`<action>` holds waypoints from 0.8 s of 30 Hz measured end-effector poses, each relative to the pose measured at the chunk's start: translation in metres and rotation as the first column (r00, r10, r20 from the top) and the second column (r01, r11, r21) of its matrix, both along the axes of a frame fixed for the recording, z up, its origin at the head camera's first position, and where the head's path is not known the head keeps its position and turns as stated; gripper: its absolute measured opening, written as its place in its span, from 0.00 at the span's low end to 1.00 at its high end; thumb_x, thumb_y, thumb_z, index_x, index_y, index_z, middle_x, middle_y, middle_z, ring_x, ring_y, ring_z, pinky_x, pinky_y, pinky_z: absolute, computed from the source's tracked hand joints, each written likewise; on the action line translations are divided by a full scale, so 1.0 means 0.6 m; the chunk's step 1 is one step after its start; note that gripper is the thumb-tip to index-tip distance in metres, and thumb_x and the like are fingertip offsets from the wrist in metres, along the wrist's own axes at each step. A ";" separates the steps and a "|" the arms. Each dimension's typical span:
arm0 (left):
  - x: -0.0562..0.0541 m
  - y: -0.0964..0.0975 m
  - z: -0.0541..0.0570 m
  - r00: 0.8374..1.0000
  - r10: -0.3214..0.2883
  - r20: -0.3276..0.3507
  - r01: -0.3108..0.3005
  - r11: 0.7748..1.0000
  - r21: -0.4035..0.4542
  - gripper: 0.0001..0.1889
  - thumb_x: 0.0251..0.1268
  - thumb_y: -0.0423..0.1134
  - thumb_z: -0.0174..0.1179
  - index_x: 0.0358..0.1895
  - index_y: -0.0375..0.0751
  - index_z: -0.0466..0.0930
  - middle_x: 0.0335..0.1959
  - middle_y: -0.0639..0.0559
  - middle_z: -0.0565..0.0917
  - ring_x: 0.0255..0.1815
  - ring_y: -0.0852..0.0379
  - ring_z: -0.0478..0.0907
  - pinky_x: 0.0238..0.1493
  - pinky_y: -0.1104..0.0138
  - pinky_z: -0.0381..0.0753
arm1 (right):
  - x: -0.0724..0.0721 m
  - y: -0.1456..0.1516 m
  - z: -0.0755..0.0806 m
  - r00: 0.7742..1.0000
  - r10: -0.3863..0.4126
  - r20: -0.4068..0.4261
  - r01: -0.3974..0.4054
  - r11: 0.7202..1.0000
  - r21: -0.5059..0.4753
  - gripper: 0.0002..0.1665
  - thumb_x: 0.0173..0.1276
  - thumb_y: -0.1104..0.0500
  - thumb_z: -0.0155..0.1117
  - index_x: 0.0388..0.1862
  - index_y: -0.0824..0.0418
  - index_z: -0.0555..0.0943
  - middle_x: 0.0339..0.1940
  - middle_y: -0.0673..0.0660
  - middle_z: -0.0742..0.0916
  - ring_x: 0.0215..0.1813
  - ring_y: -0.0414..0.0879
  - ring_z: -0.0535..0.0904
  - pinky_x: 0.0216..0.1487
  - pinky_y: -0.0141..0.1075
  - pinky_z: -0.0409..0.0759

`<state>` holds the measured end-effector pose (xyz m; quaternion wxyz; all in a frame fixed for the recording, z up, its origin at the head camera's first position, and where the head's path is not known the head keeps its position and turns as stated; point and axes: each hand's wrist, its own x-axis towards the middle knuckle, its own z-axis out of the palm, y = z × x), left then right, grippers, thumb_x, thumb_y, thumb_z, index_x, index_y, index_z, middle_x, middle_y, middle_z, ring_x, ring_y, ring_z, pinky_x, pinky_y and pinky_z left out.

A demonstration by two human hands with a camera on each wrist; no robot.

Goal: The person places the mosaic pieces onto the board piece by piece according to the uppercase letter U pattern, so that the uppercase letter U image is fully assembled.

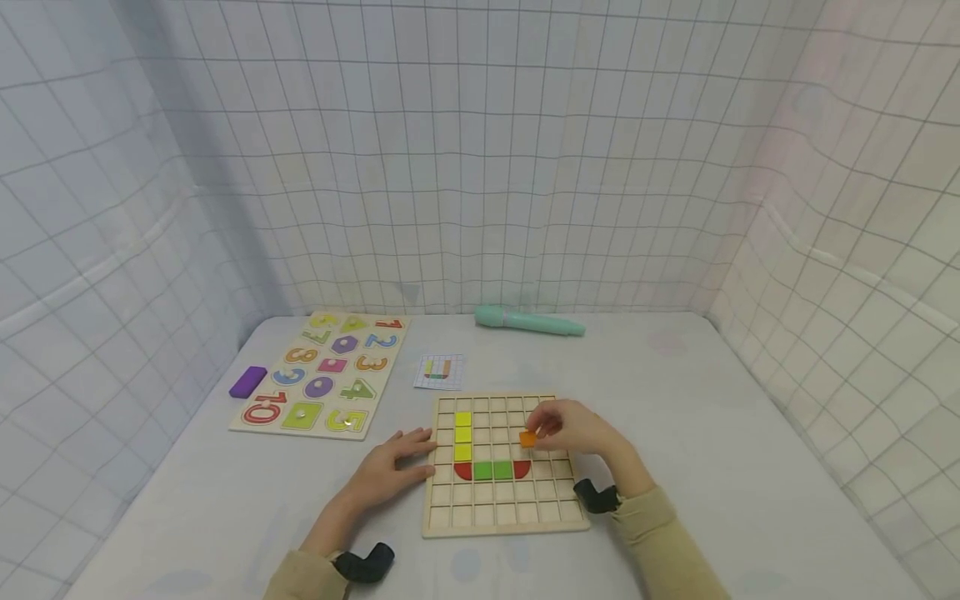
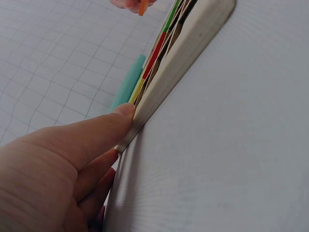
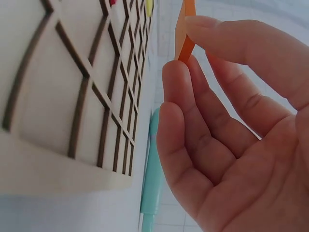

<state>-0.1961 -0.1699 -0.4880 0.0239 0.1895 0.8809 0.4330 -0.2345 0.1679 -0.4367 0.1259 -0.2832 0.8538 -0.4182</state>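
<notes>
A wooden grid board (image 1: 506, 530) lies flat on the table. Yellow squares (image 1: 462, 434) form a column in it. Below them runs a row of two green squares (image 1: 492, 471) between two rounded red pieces (image 1: 522, 470). My right hand (image 1: 573, 427) pinches an orange square tile (image 1: 528, 438) between thumb and fingers, over the board's right part. In the right wrist view the tile (image 3: 185, 36) is tilted and apart from the grid. My left hand (image 1: 386, 471) rests at the board's left edge; its thumb and fingertips touch the rim (image 2: 164, 84).
A small picture card (image 1: 439, 372) lies behind the board. To the left is a number and shape puzzle (image 1: 330, 375), with a purple block (image 1: 248, 382) beside it. A teal marker-shaped stick (image 1: 529, 322) lies at the back, near the gridded cloth wall (image 1: 510, 167).
</notes>
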 end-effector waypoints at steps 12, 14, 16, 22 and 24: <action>0.000 0.000 -0.001 1.000 -0.004 -0.005 0.004 1.000 0.002 0.22 0.57 0.48 0.66 0.53 0.42 0.81 0.64 0.49 0.72 0.69 0.49 0.61 0.74 0.59 0.46 | -0.009 -0.019 -0.031 0.999 0.017 -0.052 -0.011 0.994 0.109 0.11 0.56 0.63 0.71 0.38 0.55 0.80 0.34 0.45 0.82 0.35 0.38 0.77 0.38 0.30 0.80; 0.000 0.000 -0.001 1.000 -0.004 -0.006 0.004 1.000 0.000 0.22 0.56 0.48 0.66 0.53 0.42 0.81 0.64 0.49 0.72 0.69 0.49 0.61 0.74 0.58 0.46 | -0.009 -0.020 -0.033 0.999 0.016 -0.046 -0.011 0.995 0.104 0.12 0.55 0.63 0.71 0.38 0.56 0.80 0.35 0.46 0.82 0.36 0.39 0.77 0.38 0.30 0.80; 0.000 0.000 -0.001 1.000 -0.005 -0.005 0.005 1.000 -0.004 0.22 0.57 0.48 0.66 0.53 0.42 0.81 0.64 0.49 0.72 0.69 0.49 0.61 0.75 0.58 0.46 | -0.010 -0.021 -0.034 0.999 0.011 -0.032 -0.008 0.995 0.098 0.13 0.55 0.64 0.71 0.39 0.56 0.80 0.35 0.46 0.83 0.37 0.39 0.77 0.39 0.30 0.80; 0.000 0.000 -0.002 1.000 0.002 0.002 -0.002 1.000 -0.006 0.22 0.57 0.48 0.66 0.54 0.42 0.81 0.64 0.49 0.72 0.70 0.49 0.60 0.74 0.57 0.46 | -0.009 -0.022 -0.033 1.000 0.014 -0.022 -0.012 0.996 0.093 0.15 0.55 0.65 0.71 0.41 0.57 0.80 0.37 0.47 0.82 0.38 0.40 0.78 0.40 0.31 0.81; 0.000 0.001 -0.002 1.000 0.001 0.002 -0.001 1.000 -0.007 0.22 0.57 0.48 0.66 0.54 0.42 0.81 0.64 0.48 0.72 0.70 0.49 0.60 0.74 0.56 0.46 | -0.008 -0.022 -0.032 1.000 0.019 -0.023 -0.017 0.996 0.087 0.15 0.55 0.65 0.71 0.42 0.58 0.80 0.37 0.48 0.83 0.38 0.41 0.78 0.40 0.31 0.81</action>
